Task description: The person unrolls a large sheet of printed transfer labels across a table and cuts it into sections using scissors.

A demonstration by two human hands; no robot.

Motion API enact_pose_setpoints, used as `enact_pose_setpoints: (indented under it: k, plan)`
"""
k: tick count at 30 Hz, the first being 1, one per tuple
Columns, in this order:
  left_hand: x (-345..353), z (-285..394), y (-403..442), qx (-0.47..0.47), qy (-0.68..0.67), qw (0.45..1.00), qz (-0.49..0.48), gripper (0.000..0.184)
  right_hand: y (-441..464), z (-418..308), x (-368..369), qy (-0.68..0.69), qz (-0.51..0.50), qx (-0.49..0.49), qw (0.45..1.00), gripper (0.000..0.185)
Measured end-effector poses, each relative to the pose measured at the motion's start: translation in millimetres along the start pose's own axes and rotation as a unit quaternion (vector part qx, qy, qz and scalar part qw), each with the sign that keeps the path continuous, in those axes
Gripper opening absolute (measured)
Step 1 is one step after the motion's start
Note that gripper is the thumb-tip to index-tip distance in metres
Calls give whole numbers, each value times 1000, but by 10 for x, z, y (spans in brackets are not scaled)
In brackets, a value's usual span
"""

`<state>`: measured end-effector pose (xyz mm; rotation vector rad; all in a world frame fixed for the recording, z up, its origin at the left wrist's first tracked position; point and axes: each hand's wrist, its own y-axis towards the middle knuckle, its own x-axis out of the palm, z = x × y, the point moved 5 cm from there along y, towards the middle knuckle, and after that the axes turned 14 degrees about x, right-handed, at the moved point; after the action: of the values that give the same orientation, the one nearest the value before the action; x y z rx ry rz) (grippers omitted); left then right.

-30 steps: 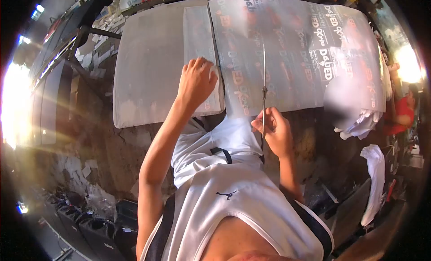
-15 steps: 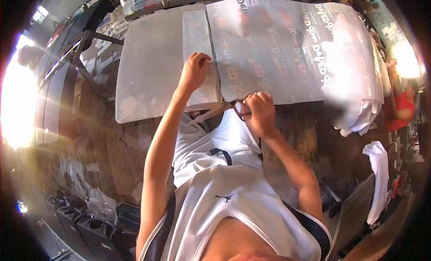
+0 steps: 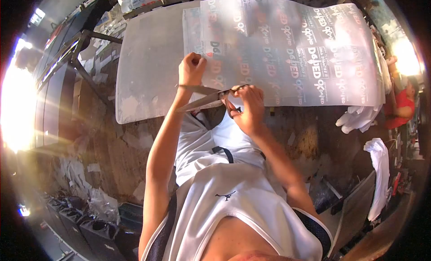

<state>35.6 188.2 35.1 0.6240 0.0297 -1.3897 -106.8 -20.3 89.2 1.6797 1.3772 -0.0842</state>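
Observation:
Large scissors (image 3: pixel 222 95) are gripped in my right hand (image 3: pixel 249 106), over the table's near edge. Their blades are spread and point left, at my left wrist and forearm in the view. My left hand (image 3: pixel 192 69) is curled closed above the left part of a printed plastic sheet (image 3: pixel 278 59); whether the fingers pinch anything is hidden. The translucent sheet carries repeated red, white and dark lettering and covers the middle and right of the pale tabletop (image 3: pixel 148 63).
A printed plastic roll (image 3: pixel 148 0) lies behind the table. White cloth gloves or bunched material (image 3: pixel 359 119) hang at the right corner. A person in red (image 3: pixel 404 104) is at the far right. A metal frame (image 3: pixel 81 50) stands left; scraps litter the floor (image 3: pixel 116 149).
My right hand and the scissors have moved left and slightly up. The sheet's upper left part has shifted left, and its raised right side lies flatter. My left hand has moved slightly left.

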Motion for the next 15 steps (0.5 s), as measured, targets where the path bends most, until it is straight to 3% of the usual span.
enact_pose_setpoints:
  k: [2,4,7,9,11,15]
  plan:
    - [61,2,-35,5,22,999,33,19,-131,47,-146,5,12,38,999,44]
    - [37,38,-73,100,2,989,110,15,-340,71,-229,10,22,74,997,47]
    - [8,100,-117,100,29,992,72,13,-806,285,-271,128,-29,280,951,46]
    - [-17,189,-116,119,70,989,55,14,-1065,289,-356,143,-46,317,937,45]
    - [-39,266,-123,185,281,941,-20,18,-1277,287,-439,140,-79,343,925,44]
    - [-75,412,-242,183,313,932,-15,38,-1737,373,-410,246,-129,435,857,41]
